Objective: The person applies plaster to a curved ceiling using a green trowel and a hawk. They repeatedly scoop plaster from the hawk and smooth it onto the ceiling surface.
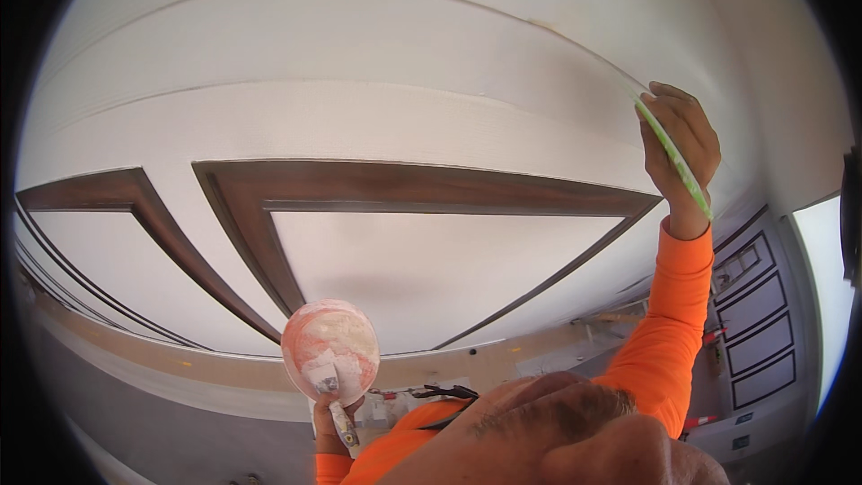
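Observation:
My right hand (pixel 691 130) is raised overhead, shut on a thin green-edged scraper blade (pixel 675 160) pressed against a curved seam in the white ceiling (pixel 377 117). The orange sleeve (pixel 669 323) runs up to it from the lower edge. Lower left, my left hand (pixel 330 420) holds a round pink-and-white bowl (pixel 330 348) smeared with white filler. A small putty knife (pixel 338 411) is gripped in the same hand, against the bowl's lower rim.
Dark brown wood trim (pixel 404 184) frames recessed white ceiling panels (pixel 431 260). A grey panelled wall (pixel 759 323) stands at the right beside a bright opening (pixel 824 287). A beige cornice band (pixel 162 350) runs along the lower left.

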